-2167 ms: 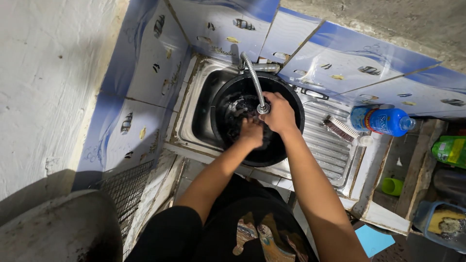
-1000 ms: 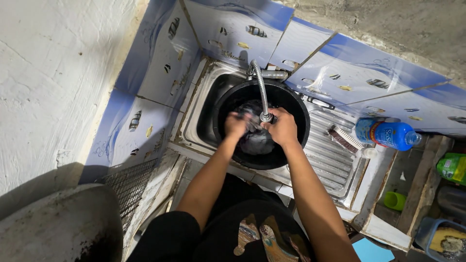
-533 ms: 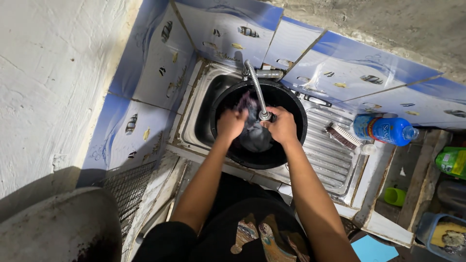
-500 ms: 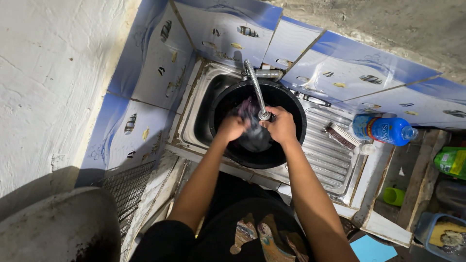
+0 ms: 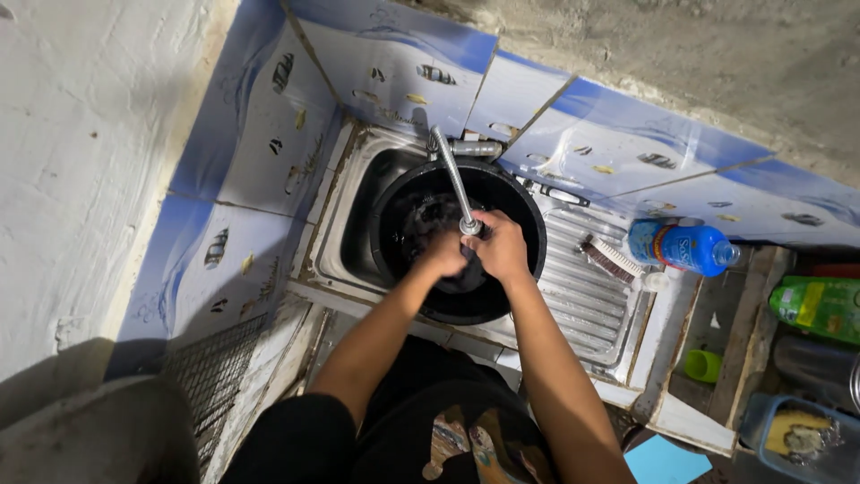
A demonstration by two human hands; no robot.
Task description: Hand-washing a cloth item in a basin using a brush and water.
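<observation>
A black round basin point(image 5: 520, 215) sits in a steel sink point(image 5: 354, 215) and holds water. A flexible metal faucet hose point(image 5: 451, 175) bends down from the back wall over it. My right hand point(image 5: 498, 249) holds the hose's end near the nozzle. My left hand point(image 5: 442, 255) is closed on a dark wet cloth point(image 5: 466, 269) low in the basin, right beside my right hand. Most of the cloth is hidden by both hands.
A scrub brush point(image 5: 611, 260) lies on the ribbed drainboard point(image 5: 582, 296). Right of it lie a blue bottle point(image 5: 683, 246), a green cup point(image 5: 703, 365), a green packet point(image 5: 822, 307) and a blue tub point(image 5: 793, 435). Blue tiles line the walls; a wire grate point(image 5: 210, 385) is lower left.
My left hand has lowered the cloth from above the water back down into the basin. The right hand stays on the hose end. The view has shifted slightly.
</observation>
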